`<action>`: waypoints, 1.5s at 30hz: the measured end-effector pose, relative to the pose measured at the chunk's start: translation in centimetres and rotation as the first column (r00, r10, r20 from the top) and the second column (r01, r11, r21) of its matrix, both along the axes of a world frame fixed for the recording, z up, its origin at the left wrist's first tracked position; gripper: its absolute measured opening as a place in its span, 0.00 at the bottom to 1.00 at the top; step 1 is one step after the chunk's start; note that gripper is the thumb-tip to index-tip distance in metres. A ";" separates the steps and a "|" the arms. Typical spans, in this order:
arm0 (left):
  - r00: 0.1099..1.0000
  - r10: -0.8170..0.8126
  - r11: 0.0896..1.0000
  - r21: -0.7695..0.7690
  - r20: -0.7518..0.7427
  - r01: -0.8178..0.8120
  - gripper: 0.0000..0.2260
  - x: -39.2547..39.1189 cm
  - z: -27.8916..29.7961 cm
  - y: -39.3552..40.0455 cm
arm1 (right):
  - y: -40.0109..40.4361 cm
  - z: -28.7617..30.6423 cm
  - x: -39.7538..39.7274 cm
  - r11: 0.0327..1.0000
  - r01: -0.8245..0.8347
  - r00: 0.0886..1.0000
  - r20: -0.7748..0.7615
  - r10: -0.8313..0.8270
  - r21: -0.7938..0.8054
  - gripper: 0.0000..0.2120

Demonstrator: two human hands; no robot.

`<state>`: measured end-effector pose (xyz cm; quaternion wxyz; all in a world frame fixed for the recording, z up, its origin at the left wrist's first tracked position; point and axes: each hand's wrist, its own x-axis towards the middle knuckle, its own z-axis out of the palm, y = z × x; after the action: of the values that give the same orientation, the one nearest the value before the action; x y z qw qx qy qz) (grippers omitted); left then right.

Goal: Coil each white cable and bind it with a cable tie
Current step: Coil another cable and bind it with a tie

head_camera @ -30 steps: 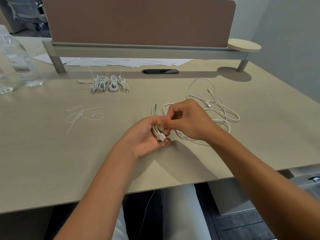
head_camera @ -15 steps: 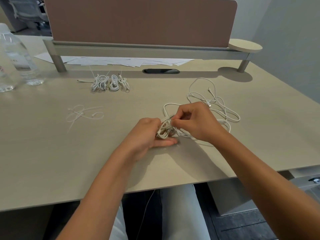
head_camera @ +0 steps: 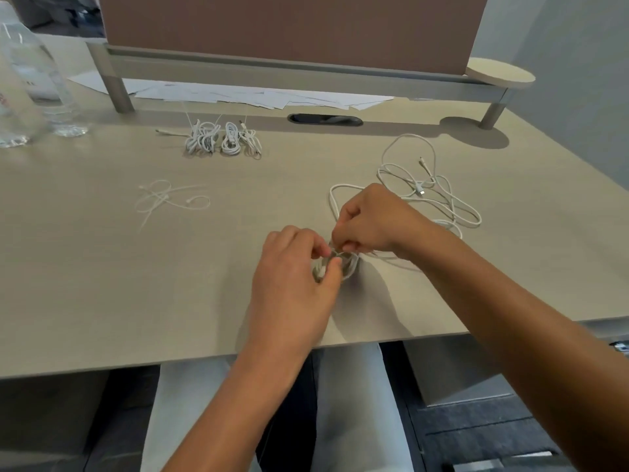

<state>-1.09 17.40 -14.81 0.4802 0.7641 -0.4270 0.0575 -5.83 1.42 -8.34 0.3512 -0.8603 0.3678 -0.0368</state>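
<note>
- Two hands at work over one beige desk, both above its near middle.
- Left hand: fingers and thumb curled round a small coil of white cable, holding the coil just above the desk surface.
- Right hand: fingertips pinched together on a strand of the same cable at the top of the coil, touching the left hand's fingers.
- Coil of white cable: partly hidden by both hands; a few loops show between them. Its free length trails to the right under the right wrist.
- Loose white cables: one tangled heap lying flat on the desk behind and to the right of the right hand, connectors showing within the loops. How many cables make up the heap cannot be told.
- Bound cable bundles: a row lying side by side towards the back of the desk, left of a dark oval grommet, with thin tie tails sticking up from them.
- Spare cable ties: a small loose pile on the desk, left of the hands and well apart from them.
- Clear plastic bottles: standing at the far left edge.
- White paper sheets: spread beneath the raised shelf at the back.
- Brown divider panel: upright behind the shelf.
</note>
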 end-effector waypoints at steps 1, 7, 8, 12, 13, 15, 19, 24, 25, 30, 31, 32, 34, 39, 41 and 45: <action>1.000 -0.021 0.998 0.057 0.014 0.020 0.07 -0.7 -0.5 -0.1 | -0.1 0.0 0.2 0.999 0.015 1.000 -0.011 -0.015 0.042 0.03; 0.983 0.012 0.969 0.242 0.185 -0.058 0.06 0.1 -2.3 -0.9 | -0.5 0.7 0.8 0.993 0.029 0.998 -0.067 -0.022 0.113 0.06; 0.976 0.012 0.966 0.251 0.217 -0.067 0.06 0.3 -2.3 -0.9 | -0.5 0.9 0.9 0.996 0.013 0.997 -0.080 -0.006 0.086 0.06; 0.975 0.042 0.962 0.256 0.220 -0.099 0.08 0.3 -1.5 -1.3 | -0.1 1.8 1.6 0.990 -0.094 0.985 -0.156 0.078 -0.101 0.03; 0.975 0.056 0.959 0.260 0.214 -0.112 0.07 0.2 -1.3 -1.5 | -0.1 2.0 1.8 0.987 -0.109 0.980 -0.179 0.086 -0.121 0.02; 0.982 0.096 0.955 0.263 0.162 -0.136 0.05 0.0 -1.2 -2.0 | 0.0 2.4 2.2 0.987 -0.122 0.971 -0.218 0.096 -0.109 0.03; 0.990 0.126 0.969 0.208 0.058 -0.136 0.09 -0.2 -1.6 -2.4 | -0.4 3.0 2.5 0.990 -0.131 0.958 -0.264 0.114 -0.047 0.06; 0.999 0.043 0.982 0.185 -0.006 -0.041 0.17 1.2 -1.8 -1.5 | 0.4 3.1 2.5 0.966 -0.226 0.930 -0.322 0.177 -0.122 0.01; 0.999 0.032 0.980 0.195 -0.018 -0.028 0.17 1.4 -1.6 -1.2 | 0.8 3.0 2.5 0.959 -0.248 0.922 -0.336 0.190 -0.138 0.01; 0.997 0.026 0.949 0.316 -0.070 -0.003 0.16 2.0 -0.5 0.0 | 1.7 2.9 2.7 0.951 -0.285 0.904 -0.362 0.226 -0.119 0.04; 0.997 0.033 0.944 0.329 -0.070 -0.008 0.16 2.1 -0.4 0.1 | 1.7 2.8 2.7 0.955 -0.278 0.908 -0.352 0.226 -0.104 0.04; 0.998 0.041 0.941 0.339 -0.056 -0.019 0.14 2.1 -0.3 0.2 | 1.6 2.7 2.8 0.962 -0.262 0.914 -0.339 0.222 -0.079 0.03; 0.998 0.051 0.940 0.338 0.023 -0.056 0.10 1.9 -0.4 0.1 | 1.4 2.3 2.7 0.976 -0.219 0.931 -0.302 0.204 -0.014 0.03; 0.991 0.077 0.969 0.224 0.108 -0.100 0.05 1.5 -1.3 -1.1 | 0.6 1.4 2.6 0.975 -0.117 0.937 -0.305 0.171 0.188 0.04; 0.992 0.087 0.967 0.233 0.095 -0.107 0.02 1.5 -1.4 -1.5 | 0.1 1.1 2.4 0.960 -0.087 0.942 -0.292 0.166 0.265 0.05; 0.993 0.102 0.954 0.276 0.058 -0.114 0.05 1.6 -1.2 -2.0 | -1.1 0.8 2.2 0.910 -0.015 0.958 -0.255 0.132 0.415 0.06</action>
<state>0.51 15.42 -16.00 0.3547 0.8448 -0.3985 0.0393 -3.63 0.36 -7.58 0.4693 -0.7777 0.3799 0.1753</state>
